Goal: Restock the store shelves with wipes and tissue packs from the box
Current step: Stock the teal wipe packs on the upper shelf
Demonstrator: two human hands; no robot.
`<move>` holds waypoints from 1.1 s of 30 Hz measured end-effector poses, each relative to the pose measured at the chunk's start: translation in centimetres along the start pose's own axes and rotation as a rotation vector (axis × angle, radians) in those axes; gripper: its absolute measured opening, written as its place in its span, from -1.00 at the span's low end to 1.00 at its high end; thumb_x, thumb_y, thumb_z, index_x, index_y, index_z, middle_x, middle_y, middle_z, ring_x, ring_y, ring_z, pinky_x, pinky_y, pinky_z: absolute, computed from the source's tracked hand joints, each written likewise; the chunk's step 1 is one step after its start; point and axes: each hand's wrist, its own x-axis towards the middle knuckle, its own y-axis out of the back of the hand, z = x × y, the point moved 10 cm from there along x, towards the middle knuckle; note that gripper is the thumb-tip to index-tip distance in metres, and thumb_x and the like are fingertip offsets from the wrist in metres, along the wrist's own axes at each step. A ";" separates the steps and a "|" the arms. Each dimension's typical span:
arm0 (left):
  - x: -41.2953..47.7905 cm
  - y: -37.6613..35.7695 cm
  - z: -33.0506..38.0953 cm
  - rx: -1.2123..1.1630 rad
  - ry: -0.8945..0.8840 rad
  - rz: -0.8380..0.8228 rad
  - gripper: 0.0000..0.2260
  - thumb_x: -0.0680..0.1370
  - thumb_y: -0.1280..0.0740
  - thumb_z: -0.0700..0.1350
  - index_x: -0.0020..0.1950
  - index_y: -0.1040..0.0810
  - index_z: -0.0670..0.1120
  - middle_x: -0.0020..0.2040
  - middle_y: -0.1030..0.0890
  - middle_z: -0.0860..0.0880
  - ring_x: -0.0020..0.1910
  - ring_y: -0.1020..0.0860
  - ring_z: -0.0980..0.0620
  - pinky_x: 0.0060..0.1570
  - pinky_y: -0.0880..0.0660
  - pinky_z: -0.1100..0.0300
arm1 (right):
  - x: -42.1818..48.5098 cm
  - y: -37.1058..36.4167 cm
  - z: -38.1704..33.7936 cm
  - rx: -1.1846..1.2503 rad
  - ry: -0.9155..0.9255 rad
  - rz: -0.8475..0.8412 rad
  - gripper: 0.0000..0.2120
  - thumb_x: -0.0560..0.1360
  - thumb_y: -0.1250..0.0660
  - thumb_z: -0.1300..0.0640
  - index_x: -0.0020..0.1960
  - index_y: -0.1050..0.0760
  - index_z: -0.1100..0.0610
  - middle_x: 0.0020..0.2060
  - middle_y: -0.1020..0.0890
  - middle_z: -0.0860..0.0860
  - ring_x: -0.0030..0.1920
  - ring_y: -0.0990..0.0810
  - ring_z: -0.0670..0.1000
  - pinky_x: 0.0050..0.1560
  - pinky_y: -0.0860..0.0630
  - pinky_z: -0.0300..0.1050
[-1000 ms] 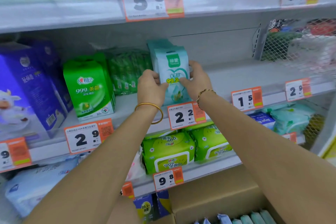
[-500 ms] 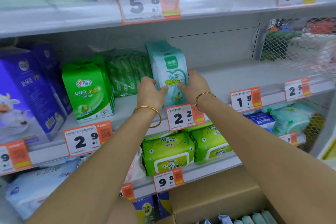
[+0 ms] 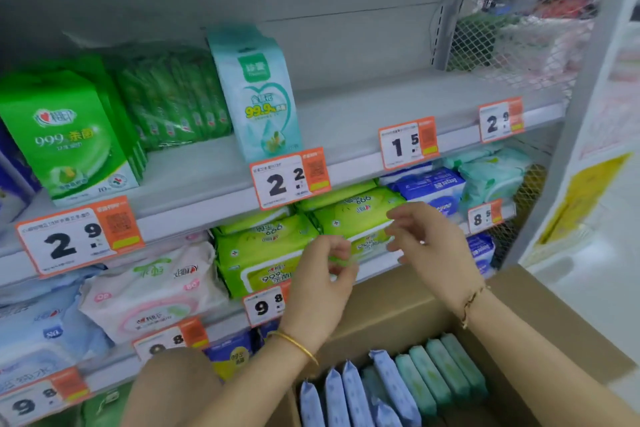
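**Change of state.** One second ago both hands clasped the pale teal pack (image 3: 256, 97) from either side on the middle shelf (image 3: 363, 114). Both hands have since let go and dropped to a position over the cardboard box (image 3: 398, 308). The pack now stands upright and unsupported at the shelf front, directly above the price tag (image 3: 289, 178) marked 2.2, with more packs of the same kind behind it.

**Hand state.** The left hand (image 3: 318, 284) has loosely curled fingers and holds nothing. The right hand (image 3: 429, 246) has its fingers spread and relaxed, also empty. Both are motion-blurred and lie in front of the lime green wipes packs (image 3: 263, 253) on the shelf below.

**Meaning for the task.** One placement appears complete. The hands are probably on the way to the next pick. The shelf to the right of the pale teal pack is bare, so stock remains to be placed.

**Materials and shapes.**
- Pale teal pack: glossy soft film, flat and tall, crimped top edge. Likely to tip if nudged.
- Box: matt corrugated card, flaps open.
- Box contents: blue packs (image 3: 346, 395) and teal packs (image 3: 446, 367), slim pillow shapes standing on edge in tight rows.
- Lime green wipes packs: plump, slightly crinkled film with a white lid panel.
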 end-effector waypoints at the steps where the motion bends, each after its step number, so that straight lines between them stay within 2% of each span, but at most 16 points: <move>1: -0.1 -1.9 -1.2 0.012 0.036 -0.052 -0.81 0.50 -0.33 -0.23 -0.03 -0.44 0.06 -0.07 -0.50 0.14 -0.19 -0.48 0.24 -0.21 -0.44 0.37 | -0.1 0.1 2.1 -0.027 -0.029 -0.017 -0.72 0.50 -0.24 0.32 -0.07 -0.44 -0.08 -0.19 -0.62 -0.09 -0.23 -0.65 -0.07 -0.08 -0.59 -0.06; 5: 0.1 -8.7 -5.7 0.077 0.144 -0.224 -0.84 0.51 -0.32 -0.23 0.00 -0.46 0.00 -0.05 -0.53 0.08 -0.08 -0.49 0.28 -0.07 -0.38 0.52 | 0.5 -1.1 10.2 -0.126 -0.151 -0.156 -0.72 0.47 -0.25 0.31 -0.13 -0.46 -0.09 -0.20 -0.65 0.02 -0.19 -0.63 0.09 -0.08 -0.58 0.01; 8: 0.2 -12.6 -9.3 0.159 0.275 -0.364 -0.86 0.51 -0.30 -0.24 0.06 -0.51 -0.12 -0.04 -0.53 0.02 -0.03 -0.52 0.08 -0.01 -0.44 0.33 | 0.7 -2.9 15.6 -0.230 -0.236 -0.326 -0.82 0.48 -0.23 0.30 -0.01 -0.53 0.10 -0.24 -0.62 0.01 -0.23 -0.65 0.09 -0.11 -0.57 -0.02; 11: -0.8 -15.5 -12.6 0.252 0.394 -0.512 -0.82 0.53 -0.29 -0.22 0.12 -0.52 -0.18 0.00 -0.53 -0.05 -0.02 -0.51 0.01 -0.19 -0.46 0.28 | -0.2 -4.2 19.8 -0.360 -0.289 -0.505 -0.78 0.50 -0.22 0.25 0.11 -0.52 0.14 -0.11 -0.63 0.08 -0.15 -0.61 0.04 -0.06 -0.53 -0.10; 13: -1.1 -16.2 -14.2 0.289 0.436 -0.538 -0.82 0.53 -0.29 -0.22 0.12 -0.52 -0.17 0.08 -0.56 -0.09 0.06 -0.54 -0.04 -0.08 -0.50 0.17 | -0.8 -4.5 21.9 -0.436 -0.302 -0.591 -0.76 0.52 -0.22 0.22 0.16 -0.51 0.14 -0.01 -0.62 0.09 -0.04 -0.57 0.04 -0.01 -0.50 -0.11; 17: -1.9 -16.0 -15.5 0.315 0.536 -0.517 -0.82 0.53 -0.28 -0.19 0.13 -0.52 -0.14 0.13 -0.56 -0.09 0.10 -0.55 -0.06 0.04 -0.54 0.06 | -2.4 -4.8 24.2 -0.498 -0.353 -0.725 -0.74 0.54 -0.17 0.22 0.19 -0.48 0.18 0.03 -0.61 0.11 -0.03 -0.62 0.08 -0.02 -0.55 -0.06; 20: -2.8 -15.6 -14.8 0.307 0.570 -0.488 -0.79 0.54 -0.28 -0.19 0.16 -0.51 -0.15 0.15 -0.56 -0.12 0.10 -0.57 -0.12 0.10 -0.54 -0.01 | -3.2 -4.7 24.9 -0.538 -0.351 -0.761 -0.75 0.55 -0.14 0.21 0.18 -0.47 0.18 -0.01 -0.58 0.09 -0.11 -0.66 0.09 -0.08 -0.56 -0.07; 24: -4.3 -14.9 -12.9 0.283 0.581 -0.419 -0.76 0.55 -0.25 -0.22 0.20 -0.49 -0.22 0.13 -0.56 -0.17 0.05 -0.58 -0.17 0.03 -0.58 -0.02 | -5.0 -4.6 25.1 -0.544 -0.367 -0.776 -0.75 0.55 -0.13 0.22 0.18 -0.45 0.18 -0.01 -0.54 0.06 -0.28 -0.63 0.01 -0.15 -0.63 0.01; 29: -7.2 -14.6 -12.5 0.271 0.616 -0.430 -0.77 0.58 -0.21 -0.22 0.22 -0.47 -0.23 0.05 -0.53 -0.15 0.04 -0.55 -0.08 0.03 -0.56 0.01 | -8.2 -5.3 25.9 -0.460 -0.436 -0.771 -0.78 0.54 -0.15 0.26 0.15 -0.45 0.24 -0.01 -0.61 0.19 -0.13 -0.68 0.11 -0.12 -0.64 0.10; 33: -7.3 -14.5 -13.2 0.296 0.632 -0.469 -0.75 0.58 -0.22 -0.22 0.23 -0.45 -0.26 0.00 -0.51 -0.14 -0.05 -0.52 -0.05 -0.01 -0.55 -0.01 | -10.2 -5.6 28.1 -0.374 -0.538 -0.742 -0.77 0.54 -0.17 0.27 0.16 -0.47 0.21 -0.05 -0.54 0.14 -0.13 -0.64 0.13 -0.14 -0.64 0.02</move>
